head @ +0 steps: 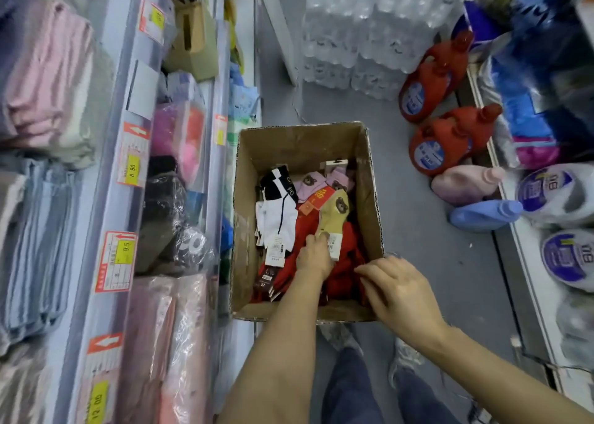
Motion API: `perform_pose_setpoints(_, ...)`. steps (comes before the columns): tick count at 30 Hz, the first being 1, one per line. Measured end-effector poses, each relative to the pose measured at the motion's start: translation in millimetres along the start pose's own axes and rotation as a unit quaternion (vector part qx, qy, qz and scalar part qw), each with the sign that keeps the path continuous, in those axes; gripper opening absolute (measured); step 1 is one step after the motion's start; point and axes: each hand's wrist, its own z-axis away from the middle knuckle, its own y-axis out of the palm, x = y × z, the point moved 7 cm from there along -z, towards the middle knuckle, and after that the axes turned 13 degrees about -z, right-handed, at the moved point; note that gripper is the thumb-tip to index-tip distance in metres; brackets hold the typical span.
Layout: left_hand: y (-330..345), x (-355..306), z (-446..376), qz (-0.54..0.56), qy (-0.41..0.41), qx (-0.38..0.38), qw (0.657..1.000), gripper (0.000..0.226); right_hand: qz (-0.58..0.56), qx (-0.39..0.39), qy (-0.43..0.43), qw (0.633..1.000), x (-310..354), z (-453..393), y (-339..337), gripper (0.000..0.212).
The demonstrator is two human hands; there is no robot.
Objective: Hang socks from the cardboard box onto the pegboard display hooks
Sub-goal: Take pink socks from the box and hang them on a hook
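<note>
Socks [334, 213] tangled in box [244, 218]: our left hand [314, 256] pinches yellow pair, right hand [393, 290] open; neighbours may drag out.

Bare forearms, blue jeans [350, 388], grey sneakers [401, 359]

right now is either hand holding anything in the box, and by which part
The left hand pinches the yellow bear sock at its lower end, by the paper tag. The right hand hovers over the red socks, fingers loose, holding nothing.
</note>
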Motion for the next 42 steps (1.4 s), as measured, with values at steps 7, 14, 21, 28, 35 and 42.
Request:
perform_pose_setpoints(7,-14.0,11.6,-13.2,-0.019,0.015,-0.044,0.999,0.053,0.009,0.029,0.009,0.999,-10.9,-20.6,10.4,0.015)
perform_pose_setpoints(14,-59.0,28.6,-5.9,0.154,-0.025,-0.112,0.981,0.024,-0.022,0.048,0.042,0.998,-12.4,-46.0,16.1,0.027)
perform_pose_setpoints(21,-136.4,-3.9,61.7,0.354,0.166,-0.071,0.917,0.018,-0.194,0.007,0.203,0.96,-31.3,-77.1,3.6,0.047)
perform_pose_setpoints(28,-63.7,27.5,-0.2,0.324,0.016,-0.022,0.946,0.045,-0.308,-0.1,0.319,0.891,-60.2,-69.8,-17.2,0.004)
perform_pose_setpoints(35,-6.4,0.6,-11.3,0.098,0.002,-0.019,0.995,0.077,-0.334,-0.118,0.34,0.871,-68.3,-67.0,-18.1,0.004)
perform_pose_setpoints(42,-37.4,-1.6,-11.7,0.131,0.06,-0.102,0.984,0.064,-0.326,-0.112,0.343,0.874,-66.0,-74.3,-13.1,0.008)
